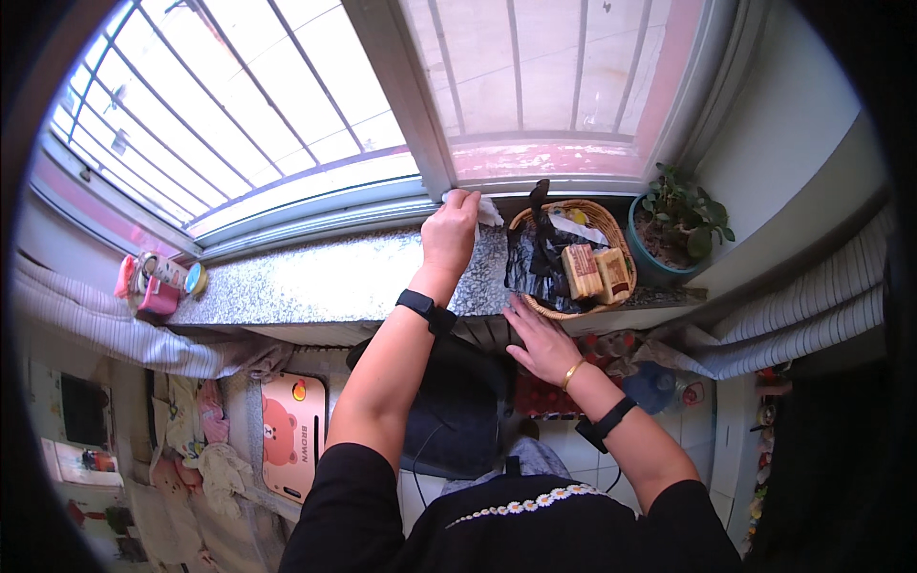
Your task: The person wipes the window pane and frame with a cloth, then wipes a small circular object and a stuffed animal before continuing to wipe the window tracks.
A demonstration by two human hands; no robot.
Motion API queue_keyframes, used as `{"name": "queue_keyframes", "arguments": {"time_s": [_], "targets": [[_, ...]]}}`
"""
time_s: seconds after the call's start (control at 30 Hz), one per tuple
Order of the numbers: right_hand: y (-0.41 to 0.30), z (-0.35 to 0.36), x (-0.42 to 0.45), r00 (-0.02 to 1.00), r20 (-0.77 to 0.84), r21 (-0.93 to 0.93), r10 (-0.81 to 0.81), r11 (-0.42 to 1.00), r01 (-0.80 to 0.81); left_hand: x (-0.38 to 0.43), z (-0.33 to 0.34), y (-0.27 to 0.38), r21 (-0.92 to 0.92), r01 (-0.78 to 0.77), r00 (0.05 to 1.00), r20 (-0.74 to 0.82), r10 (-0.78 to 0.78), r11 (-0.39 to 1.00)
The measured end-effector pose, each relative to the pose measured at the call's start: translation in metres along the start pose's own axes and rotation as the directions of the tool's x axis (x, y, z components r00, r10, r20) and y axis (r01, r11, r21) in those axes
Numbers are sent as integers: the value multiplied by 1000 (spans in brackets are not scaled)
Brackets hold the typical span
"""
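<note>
My left hand [451, 228] is closed on a white cloth or tissue [489, 213] at the foot of the window's middle frame [408, 93], over the sill's back edge. Only part of the white piece shows past my fingers. My right hand [544, 345] has its fingers spread at the front edge of the speckled stone windowsill [322, 276], beside a wicker basket [625, 236], and grips nothing. In the basket lie a black plastic bag [537, 265] and two wrapped blocks [582, 272], [613, 275].
A potted plant [691, 218] in a teal pot stands right of the basket. Small pink containers [159, 295] sit at the sill's left end. Below are a black chair [458, 401], a pink bear-print board [290, 430] and a large water bottle [648, 385]. Striped curtains [802, 322] hang at both sides.
</note>
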State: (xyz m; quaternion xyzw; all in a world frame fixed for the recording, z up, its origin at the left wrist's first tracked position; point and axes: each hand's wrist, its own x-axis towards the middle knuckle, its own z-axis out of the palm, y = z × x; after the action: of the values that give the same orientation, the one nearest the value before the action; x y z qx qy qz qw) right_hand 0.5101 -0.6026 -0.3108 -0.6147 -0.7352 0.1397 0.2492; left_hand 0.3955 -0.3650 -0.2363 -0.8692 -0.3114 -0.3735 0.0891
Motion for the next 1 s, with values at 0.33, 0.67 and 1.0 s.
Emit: {"name": "queue_keyframes", "arguments": {"time_s": [0.33, 0.67, 1.0], "targets": [[7, 3, -1, 992, 127, -24, 20, 1000, -17, 37, 32, 28, -233, -112, 975, 160, 152, 966], [6, 2, -2, 993, 116, 10, 6, 1000, -8, 62, 42, 41, -311, -165, 929, 269, 253, 936], [6, -3, -3, 993, 118, 1, -3, 1000, 3, 67, 29, 34, -268, -166, 898, 358, 258, 949]]}}
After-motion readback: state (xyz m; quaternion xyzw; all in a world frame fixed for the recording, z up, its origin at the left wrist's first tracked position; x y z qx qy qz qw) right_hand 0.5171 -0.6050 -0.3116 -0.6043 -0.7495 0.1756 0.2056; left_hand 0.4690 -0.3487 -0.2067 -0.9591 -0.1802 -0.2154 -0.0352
